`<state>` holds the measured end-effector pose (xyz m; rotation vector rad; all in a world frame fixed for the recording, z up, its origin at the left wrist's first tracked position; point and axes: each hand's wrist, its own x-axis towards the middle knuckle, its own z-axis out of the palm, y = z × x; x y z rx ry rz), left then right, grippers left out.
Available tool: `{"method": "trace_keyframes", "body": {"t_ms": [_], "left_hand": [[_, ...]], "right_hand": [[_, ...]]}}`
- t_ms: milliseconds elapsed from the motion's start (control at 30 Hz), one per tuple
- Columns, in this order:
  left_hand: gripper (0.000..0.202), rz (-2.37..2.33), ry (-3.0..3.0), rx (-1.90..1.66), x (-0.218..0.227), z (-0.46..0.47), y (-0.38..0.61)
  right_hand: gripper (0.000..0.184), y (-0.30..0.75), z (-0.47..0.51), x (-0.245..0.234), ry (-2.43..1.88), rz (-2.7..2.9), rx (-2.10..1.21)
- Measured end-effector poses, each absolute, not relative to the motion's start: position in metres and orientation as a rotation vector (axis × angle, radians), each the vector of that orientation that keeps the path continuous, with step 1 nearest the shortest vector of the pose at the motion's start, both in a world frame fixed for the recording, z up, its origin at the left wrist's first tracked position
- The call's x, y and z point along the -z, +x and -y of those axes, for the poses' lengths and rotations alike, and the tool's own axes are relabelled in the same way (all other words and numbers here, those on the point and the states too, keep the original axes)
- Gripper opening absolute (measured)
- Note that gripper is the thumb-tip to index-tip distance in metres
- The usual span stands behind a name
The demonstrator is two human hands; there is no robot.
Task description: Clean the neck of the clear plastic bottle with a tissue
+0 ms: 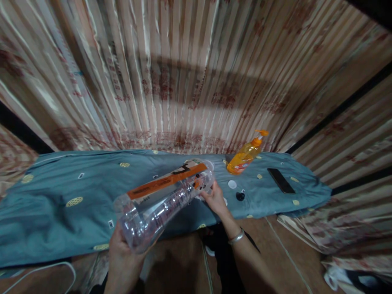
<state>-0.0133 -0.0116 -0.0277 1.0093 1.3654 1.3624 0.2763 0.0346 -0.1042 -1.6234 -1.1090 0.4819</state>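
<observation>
Both my hands hold a long clear plastic container [165, 208], tilted over the near side of the cloth-covered surface. It is see-through and ridged, with an orange and grey label strip along its upper side; no contents can be made out through it. My left hand [124, 255] is closed around its wide lower left end. Near its upper right end, my right hand [216, 199] grips it, with the thumb against the side and some fingers hidden. A small white disc [232, 184] and a small black piece [240, 196] lie just right of my right hand.
An orange pump bottle [245, 157] stands at the back right of the teal cloth [92, 196], and a black phone [281, 180] lies farther right. Patterned curtains [183, 81] close off the back and sides. A white cable [69, 265] hangs at lower left.
</observation>
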Motion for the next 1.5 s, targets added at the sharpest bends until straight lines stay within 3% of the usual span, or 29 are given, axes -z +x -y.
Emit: {"method": "trace_keyframes", "body": {"t_ms": [100, 367, 700, 1033, 1267, 1500], "left_hand": [[0.059, -1.337, 0.972, -1.357, 0.032, 0.011, -0.013], [0.079, -1.361, 1.035, -1.330, 0.029, 0.010, -0.016], [0.082, -1.308, 0.979, -1.340, 0.021, 0.011, -0.013], [0.061, -1.336, 1.039, -1.351, 0.026, 0.008, -0.016], [0.067, -1.278, 0.921, -1.330, 0.021, 0.005, -0.012], [0.059, -1.176, 0.834, -1.367, 0.017, 0.006, -0.015]], "right_hand": [[0.047, 0.277, -0.035, 0.103, -1.623, 1.125, -0.461], [0.052, 0.277, -0.035, 0.101, -1.653, 1.126, -0.456], [0.052, 0.275, -0.034, 0.095, -1.625, 1.155, -0.487], [0.049, 0.274, -0.035, 0.093, -1.629, 1.155, -0.476], [0.047, 0.275, -0.036, 0.092, -1.644, 1.154, -0.495], [0.045, 0.273, -0.037, 0.092, -1.590, 1.149, -0.490]]}}
